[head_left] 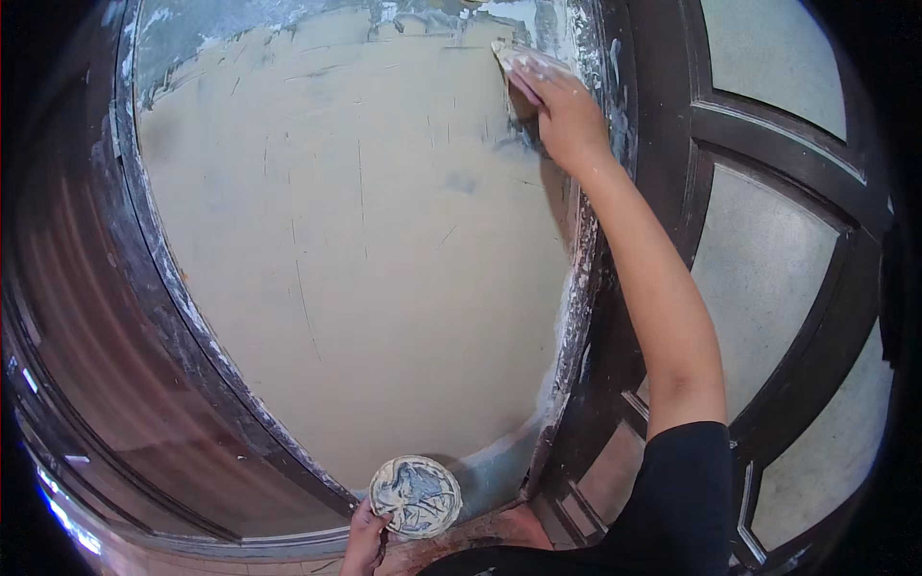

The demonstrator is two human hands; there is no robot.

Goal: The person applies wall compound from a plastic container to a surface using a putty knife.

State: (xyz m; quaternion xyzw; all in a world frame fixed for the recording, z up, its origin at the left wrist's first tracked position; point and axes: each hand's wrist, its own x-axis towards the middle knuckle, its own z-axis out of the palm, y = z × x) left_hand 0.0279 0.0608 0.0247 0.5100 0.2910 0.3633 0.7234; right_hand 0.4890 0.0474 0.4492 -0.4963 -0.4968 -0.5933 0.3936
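Stretched up to the upper right of the wall panel, my right hand is closed around a putty knife smeared with white paste. The knife lies against the panel beside the right-hand frame edge; most of its handle is hidden by my fingers. Low down in front of me, my left hand grips the rim of a round tub. Pale putty coats the inside of the tub in streaks. Smooth beige putty covers most of the panel, with thin scratch lines and a few grey patches showing.
A dark, putty-spattered frame edge borders the panel on the right. Farther right stands a dark brown door or window frame with pale panes. On the left is a brown wooden panel. Bare blue-grey surface shows along the top.
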